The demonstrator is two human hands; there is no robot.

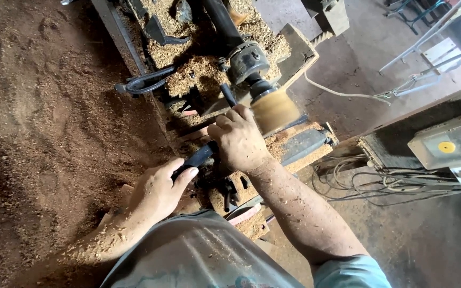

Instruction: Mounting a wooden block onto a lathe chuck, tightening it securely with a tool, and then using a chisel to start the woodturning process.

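A pale wooden workpiece (275, 109) spins, blurred, on a lathe chuck (247, 61). My right hand (237, 140) is closed over the front of a dark turning tool, its knuckles next to the spinning wood. My left hand (158, 191) grips the tool's dark handle (196, 158) farther back. The tool's tip is hidden behind my right hand. Both forearms are dusted with wood shavings.
Sawdust covers the floor (38, 117) at left and the lathe bed (188, 69). A grey control box with a yellow and red button (449, 144) stands at right above tangled cables (369, 184). Metal frames (428, 48) lie at top right.
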